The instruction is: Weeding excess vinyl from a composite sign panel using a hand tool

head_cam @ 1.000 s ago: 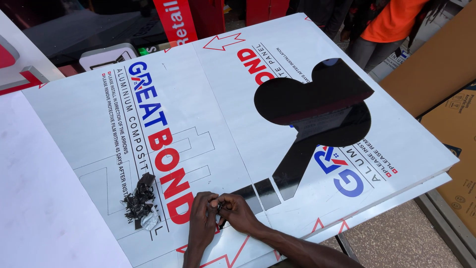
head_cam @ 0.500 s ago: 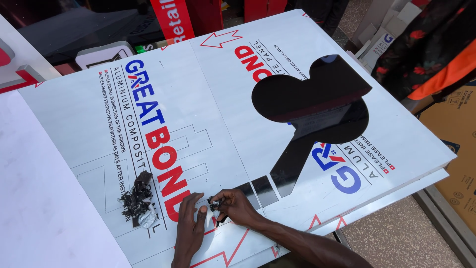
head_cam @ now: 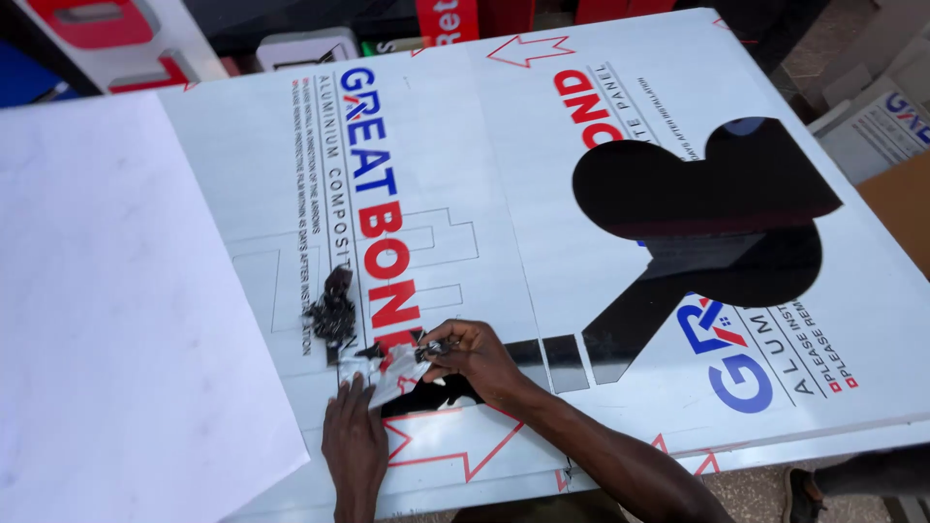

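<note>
Head camera, looking down at a large white composite panel (head_cam: 601,291) covered in printed protective film, lying flat on a work surface. A big rounded patch with a diagonal stem (head_cam: 707,223) is already bare, showing glossy black beneath.

Compared with half a second ago, the view has swung closer and the peeled area by the hands looks wider, with more black exposed near the panel's lower edge. This suggests the film is coming away piece by piece.

The left hand (head_cam: 354,441) lies flat, fingers extended and not gripping anything, pressing down on the panel just beside the lifted film. The right hand (head_cam: 475,358) has its fingertips pinched on the loose strip of film (head_cam: 402,366), which is crumpled and lifted between the two hands.

The strip's long axis appears to run roughly left to right across the picture, its free end pointing towards the right hand.

A small heap of dark scraps (head_cam: 334,310) sits just above the left hand. A plain white sheet (head_cam: 126,310) overlaps the panel's left side.
</note>
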